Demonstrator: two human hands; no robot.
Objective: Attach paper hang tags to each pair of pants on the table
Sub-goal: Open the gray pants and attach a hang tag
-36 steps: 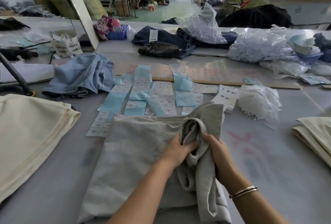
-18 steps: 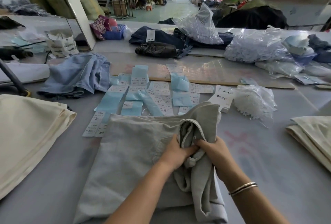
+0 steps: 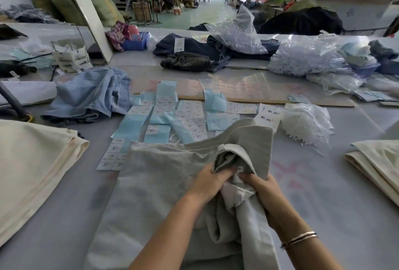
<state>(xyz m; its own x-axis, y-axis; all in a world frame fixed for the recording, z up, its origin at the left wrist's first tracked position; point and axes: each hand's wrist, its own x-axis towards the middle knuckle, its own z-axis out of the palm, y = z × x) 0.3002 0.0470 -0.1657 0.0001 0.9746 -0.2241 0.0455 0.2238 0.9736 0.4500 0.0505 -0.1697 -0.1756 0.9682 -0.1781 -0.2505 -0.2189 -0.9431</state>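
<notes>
Grey pants [image 3: 155,187] lie folded on the table in front of me. My left hand [image 3: 207,185] and my right hand [image 3: 263,192] both grip the bunched waistband near the middle, turned so its pale inside shows. A small white sewn label [image 3: 239,169] sits between my fingertips. Blue and white paper hang tags [image 3: 172,118] are spread over the table just beyond the pants. A clear bag of white plastic fasteners [image 3: 304,123] lies to the right of the tags.
Cream pants are stacked at the left [image 3: 32,166] and at the right edge [image 3: 377,161]. Light blue jeans [image 3: 90,94] lie at the back left, dark jeans [image 3: 194,51] and plastic bags [image 3: 302,58] further back. A long wooden board [image 3: 259,92] lies behind the tags.
Both hands have drawn the waistband closer together and folded it open, so the inner label now shows between the fingertips. The pants stay in place.
</notes>
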